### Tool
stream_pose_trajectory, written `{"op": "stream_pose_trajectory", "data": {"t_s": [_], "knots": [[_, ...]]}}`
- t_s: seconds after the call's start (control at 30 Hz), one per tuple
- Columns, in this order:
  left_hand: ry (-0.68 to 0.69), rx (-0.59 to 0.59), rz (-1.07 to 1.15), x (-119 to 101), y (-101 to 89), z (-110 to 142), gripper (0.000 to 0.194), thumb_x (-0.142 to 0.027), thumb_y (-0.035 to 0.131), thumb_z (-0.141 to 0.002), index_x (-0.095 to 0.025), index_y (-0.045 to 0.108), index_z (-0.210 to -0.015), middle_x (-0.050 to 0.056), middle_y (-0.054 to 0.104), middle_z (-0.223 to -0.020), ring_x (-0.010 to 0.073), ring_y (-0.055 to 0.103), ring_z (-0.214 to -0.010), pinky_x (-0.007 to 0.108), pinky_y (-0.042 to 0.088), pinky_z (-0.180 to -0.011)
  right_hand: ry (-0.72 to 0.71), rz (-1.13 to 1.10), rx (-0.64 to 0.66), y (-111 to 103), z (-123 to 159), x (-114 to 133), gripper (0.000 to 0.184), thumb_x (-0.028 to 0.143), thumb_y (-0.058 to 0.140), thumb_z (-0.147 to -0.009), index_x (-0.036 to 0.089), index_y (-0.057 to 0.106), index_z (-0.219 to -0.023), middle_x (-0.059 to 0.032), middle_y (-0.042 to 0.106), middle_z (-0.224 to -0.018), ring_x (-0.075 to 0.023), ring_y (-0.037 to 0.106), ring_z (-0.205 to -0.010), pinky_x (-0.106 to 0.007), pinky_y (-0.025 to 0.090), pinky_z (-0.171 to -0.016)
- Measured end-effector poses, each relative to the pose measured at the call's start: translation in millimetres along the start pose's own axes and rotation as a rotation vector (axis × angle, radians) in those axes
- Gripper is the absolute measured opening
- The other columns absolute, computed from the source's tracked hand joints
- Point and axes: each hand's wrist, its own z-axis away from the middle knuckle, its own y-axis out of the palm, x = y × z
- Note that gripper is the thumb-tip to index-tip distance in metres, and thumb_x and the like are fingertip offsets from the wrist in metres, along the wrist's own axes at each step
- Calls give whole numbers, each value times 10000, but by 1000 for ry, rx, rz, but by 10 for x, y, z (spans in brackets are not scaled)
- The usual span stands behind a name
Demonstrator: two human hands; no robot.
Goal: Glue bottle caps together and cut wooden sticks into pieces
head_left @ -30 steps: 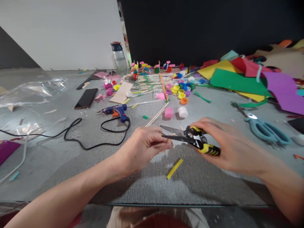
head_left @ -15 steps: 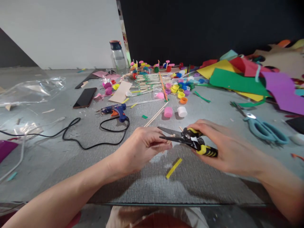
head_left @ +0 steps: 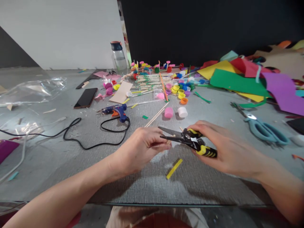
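Black-and-yellow snips sit in my right hand, whose fingers are wrapped round the handles. Their blades stand apart and point left towards my left hand. That hand is closed in a pinch on a thin wooden stick, of which a pale end shows between the blades; the rest is mostly hidden by fingers and snips. Just beyond the hands lie a pink bottle cap, a white bottle cap and loose wooden sticks. Below the blades is a yellow strip.
A blue glue gun with a black cord lies left of centre, near a phone. Blue-handled scissors rest at the right, before coloured sheets. Several caps and sticks crowd the back, beside a water bottle.
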Motion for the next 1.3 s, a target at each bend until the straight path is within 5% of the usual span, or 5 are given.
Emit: {"op": "stream_pose_trajectory", "data": {"t_s": [0.5,0.87,1.1,1.3], "knots": [[-84,60,74,43,13,-22,249,-157,605,-945,-147,720,-725,0,650,-724,108,590,-731,212,439,-676,-24,44,-19,184,-32,-6,427,221,562,-835,164,475,-1250,-182,644,-1187,-327,654,-1056,-455,534,-856],[-319,165,322,179,15,-75,262,-234,621,-907,-138,668,-668,-32,555,-634,64,495,-539,190,382,-529,56,16,47,194,-109,-12,360,222,579,-826,188,490,-1173,-107,665,-1046,-287,665,-923,-406,515,-766],[-54,7,151,447,225,-84,240,-226,654,-905,-139,733,-696,21,674,-699,116,609,-678,223,456,-631,-33,206,-20,163,-111,-57,324,223,574,-857,164,498,-1166,-159,656,-1099,-319,644,-980,-444,526,-800],[6,13,65,504,247,-63,210,-245,637,-939,-137,773,-821,29,710,-706,124,618,-656,235,474,-623,-85,285,-51,164,-112,-51,345,206,604,-829,120,522,-1152,-176,647,-1079,-331,631,-968,-457,543,-810]]}}
